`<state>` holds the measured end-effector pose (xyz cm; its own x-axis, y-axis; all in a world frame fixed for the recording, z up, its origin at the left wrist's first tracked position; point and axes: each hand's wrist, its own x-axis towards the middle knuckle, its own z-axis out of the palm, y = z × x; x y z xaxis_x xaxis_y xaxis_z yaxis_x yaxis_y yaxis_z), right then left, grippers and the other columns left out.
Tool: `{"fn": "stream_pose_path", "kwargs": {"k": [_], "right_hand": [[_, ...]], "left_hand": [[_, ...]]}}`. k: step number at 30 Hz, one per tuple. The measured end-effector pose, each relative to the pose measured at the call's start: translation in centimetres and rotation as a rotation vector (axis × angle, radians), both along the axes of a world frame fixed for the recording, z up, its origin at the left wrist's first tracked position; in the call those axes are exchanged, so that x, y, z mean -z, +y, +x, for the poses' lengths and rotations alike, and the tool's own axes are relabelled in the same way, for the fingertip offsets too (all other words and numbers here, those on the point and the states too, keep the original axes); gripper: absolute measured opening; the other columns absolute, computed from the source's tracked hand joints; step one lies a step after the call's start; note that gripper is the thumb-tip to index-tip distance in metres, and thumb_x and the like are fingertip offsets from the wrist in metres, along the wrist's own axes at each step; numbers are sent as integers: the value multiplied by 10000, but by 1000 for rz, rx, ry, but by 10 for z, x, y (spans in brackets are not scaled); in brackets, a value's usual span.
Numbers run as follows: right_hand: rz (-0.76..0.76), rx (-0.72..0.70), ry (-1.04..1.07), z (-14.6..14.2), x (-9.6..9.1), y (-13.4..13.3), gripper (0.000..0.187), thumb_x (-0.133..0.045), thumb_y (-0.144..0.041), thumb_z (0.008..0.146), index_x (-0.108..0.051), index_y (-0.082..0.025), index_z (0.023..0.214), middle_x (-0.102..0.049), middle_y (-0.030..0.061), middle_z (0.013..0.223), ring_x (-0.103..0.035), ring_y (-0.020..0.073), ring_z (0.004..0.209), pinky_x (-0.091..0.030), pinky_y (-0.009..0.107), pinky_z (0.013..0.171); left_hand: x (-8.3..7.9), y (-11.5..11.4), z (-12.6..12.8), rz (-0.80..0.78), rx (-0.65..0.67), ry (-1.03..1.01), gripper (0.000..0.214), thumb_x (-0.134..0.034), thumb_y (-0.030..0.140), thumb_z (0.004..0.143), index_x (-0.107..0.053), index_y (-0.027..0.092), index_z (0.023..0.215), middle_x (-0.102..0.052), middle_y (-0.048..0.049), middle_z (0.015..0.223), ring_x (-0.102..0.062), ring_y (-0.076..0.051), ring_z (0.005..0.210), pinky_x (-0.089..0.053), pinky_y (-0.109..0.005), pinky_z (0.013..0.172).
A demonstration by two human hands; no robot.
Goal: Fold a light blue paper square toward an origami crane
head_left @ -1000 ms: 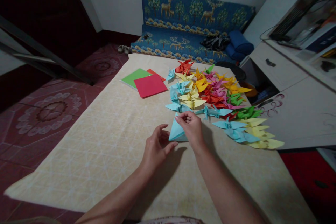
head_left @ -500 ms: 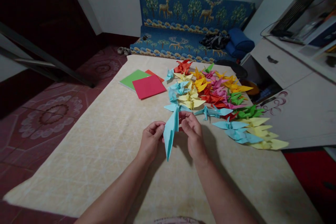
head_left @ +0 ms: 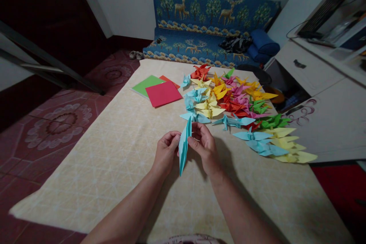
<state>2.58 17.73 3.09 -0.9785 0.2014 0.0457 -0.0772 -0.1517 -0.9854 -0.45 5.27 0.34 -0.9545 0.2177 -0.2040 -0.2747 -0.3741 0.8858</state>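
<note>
A light blue piece of folded origami paper (head_left: 184,146) stands on edge between my hands above the table, long and pointed with several layers. My left hand (head_left: 168,146) pinches its left side between thumb and fingers. On the other side, my right hand (head_left: 205,148) has its thumb against the near layers, with the fingers partly hidden behind the paper. Just beyond my hands lies a light blue paper crane (head_left: 196,117). Another blue crane (head_left: 233,122) rests to the right of it.
Many paper cranes in red (head_left: 231,106), yellow (head_left: 210,110), orange, pink and green cover the table's right side. Square paper sheets (head_left: 163,94) lie at the back left. The table (head_left: 94,171) has a pale patterned cloth. A blue sofa (head_left: 194,42) stands behind, a white cabinet (head_left: 328,122) at right.
The blue folded paper has turned to a narrower, more edge-on angle. My right thumb has moved left onto its layers, while my left hand keeps its pinch.
</note>
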Motion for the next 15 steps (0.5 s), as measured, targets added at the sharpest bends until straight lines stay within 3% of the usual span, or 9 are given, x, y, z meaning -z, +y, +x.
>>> {"fn": "stream_pose_path", "kwargs": {"k": [5,15], "right_hand": [[-36,27,12,0,-1,2,437,-711,-384,745,-547,-225,1118,-598,41,1026,-580,176,851,-498,281,700],[110,63,25,4,-5,6,384,-641,-226,761,-530,-212,1129,-615,33,977,-601,175,835,-487,274,695]], "left_hand": [[3,0,1,-15,20,27,198,-711,339,794,-649,157,842,-586,40,599,-460,-47,441,-381,-158,440],[1,2,0,-38,-28,17,215,-726,352,769,-660,154,822,-603,26,632,-477,-57,474,-389,-164,459]]}}
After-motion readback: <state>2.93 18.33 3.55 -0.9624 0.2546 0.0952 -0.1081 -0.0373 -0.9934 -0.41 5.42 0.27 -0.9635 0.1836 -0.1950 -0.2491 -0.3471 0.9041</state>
